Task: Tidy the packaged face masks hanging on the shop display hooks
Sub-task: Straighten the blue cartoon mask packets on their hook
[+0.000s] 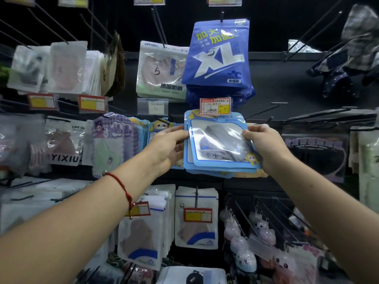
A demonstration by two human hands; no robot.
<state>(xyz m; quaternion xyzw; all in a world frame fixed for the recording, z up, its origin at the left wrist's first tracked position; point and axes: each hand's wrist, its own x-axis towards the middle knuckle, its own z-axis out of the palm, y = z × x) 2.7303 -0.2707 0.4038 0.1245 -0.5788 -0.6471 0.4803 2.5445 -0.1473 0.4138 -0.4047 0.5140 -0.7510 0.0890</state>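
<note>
A stack of light-blue children's mask packets (pixel 219 146) hangs on a hook in the middle row, each with a clear window showing a grey mask. My left hand (pixel 169 147) grips the stack's left edge, thumb on the front. On the right edge, my right hand (pixel 264 145) grips it with fingers over the front. The front packet sits slightly askew. A red and yellow price tag (pixel 215 106) hangs just above the stack.
A blue XL packet stack (pixel 219 56) and a white UPF100+ packet (pixel 162 70) hang above. More blue packets (pixel 147 130) and a purple cartoon packet (pixel 114 142) hang to the left. White packets (pixel 195 218) hang below, plush keychains (pixel 246 244) at lower right. Bare black hooks (pixel 264 113) jut out on the right.
</note>
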